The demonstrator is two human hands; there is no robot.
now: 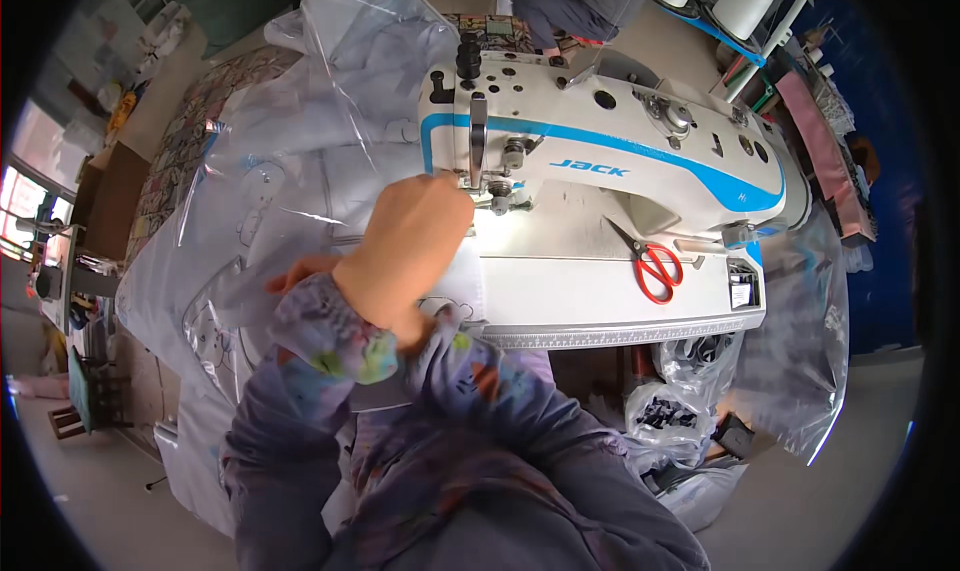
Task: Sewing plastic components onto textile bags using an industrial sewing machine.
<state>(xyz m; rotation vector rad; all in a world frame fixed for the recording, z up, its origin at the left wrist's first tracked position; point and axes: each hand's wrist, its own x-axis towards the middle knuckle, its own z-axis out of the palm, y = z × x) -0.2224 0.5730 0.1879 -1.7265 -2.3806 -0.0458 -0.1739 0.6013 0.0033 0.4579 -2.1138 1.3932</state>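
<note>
Closest to the camera, patterned sleeves (490,371), crossed at the wrists, left over right. Just ahead, left grip (410,236) curled, back of the hand up, close by the needle end of a white-and-blue sewing machine (650,171); fingertips hidden, so cannot tell pinching from loose. Beneath the left wrist, right grip (300,271) mostly covered, only some fingers showing out to the left; cannot tell its hold either. Under and beside the left grip, pale printed material (465,283), reaching to the needle area. Probably mid-handling at the needle; for any next move, likely calls for uncrossing the wrists and care with fingertips. Right of the left grip, room along the machine bed (570,291) as far as red-handled scissors (657,271); nearer the body, a ruler-marked edge (620,339). Leftward and beyond, loose clear sheeting (365,36), liable to snag.
</note>
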